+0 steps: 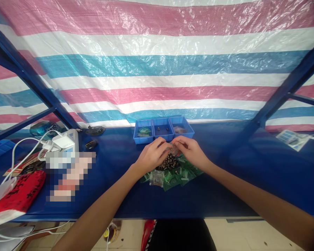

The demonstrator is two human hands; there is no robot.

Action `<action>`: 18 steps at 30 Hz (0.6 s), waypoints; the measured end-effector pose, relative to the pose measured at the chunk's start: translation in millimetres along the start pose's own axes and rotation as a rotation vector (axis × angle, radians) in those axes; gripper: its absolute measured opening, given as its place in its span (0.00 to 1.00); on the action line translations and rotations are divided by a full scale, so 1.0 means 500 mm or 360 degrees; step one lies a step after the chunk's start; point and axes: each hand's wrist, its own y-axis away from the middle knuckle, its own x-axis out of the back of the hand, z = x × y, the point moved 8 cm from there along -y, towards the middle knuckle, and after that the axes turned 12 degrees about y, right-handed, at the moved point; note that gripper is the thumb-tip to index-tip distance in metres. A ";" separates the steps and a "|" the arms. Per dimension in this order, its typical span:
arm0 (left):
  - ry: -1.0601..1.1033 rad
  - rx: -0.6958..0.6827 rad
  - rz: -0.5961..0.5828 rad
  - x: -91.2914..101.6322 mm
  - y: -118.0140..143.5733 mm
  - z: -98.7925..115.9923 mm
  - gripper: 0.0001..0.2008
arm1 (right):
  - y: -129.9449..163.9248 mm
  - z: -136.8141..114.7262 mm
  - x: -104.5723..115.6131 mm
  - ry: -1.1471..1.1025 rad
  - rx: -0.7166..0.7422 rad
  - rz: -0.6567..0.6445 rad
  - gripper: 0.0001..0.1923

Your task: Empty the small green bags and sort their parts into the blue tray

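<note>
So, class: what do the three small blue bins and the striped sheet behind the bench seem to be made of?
The blue bins look like moulded plastic with a matte finish: uniform colour, thin walls with rolled rims. The striped sheet appears to be woven plastic tarpaulin: glossy, crinkled, with a fine weave texture and light showing through. Neither can be confirmed by sight.

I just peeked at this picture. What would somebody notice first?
The big striped plastic sheet, pink, white and blue, fills the whole back. In the middle, the left hand and right hand meet over green packets on the blue table, just before three small blue bins.
</note>
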 end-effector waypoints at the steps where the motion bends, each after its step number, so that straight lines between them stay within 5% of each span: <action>1: -0.0005 0.0002 0.0028 0.006 -0.001 -0.001 0.09 | 0.000 0.000 0.000 0.0045 0.0009 -0.0002 0.12; 11: 0.0083 0.0180 0.0131 0.027 -0.002 -0.025 0.12 | 0.009 -0.048 -0.009 0.0598 0.0274 0.0027 0.12; 18: 0.0055 0.0185 0.0152 0.021 0.005 -0.021 0.16 | 0.009 -0.042 0.007 0.0471 0.0199 0.0121 0.16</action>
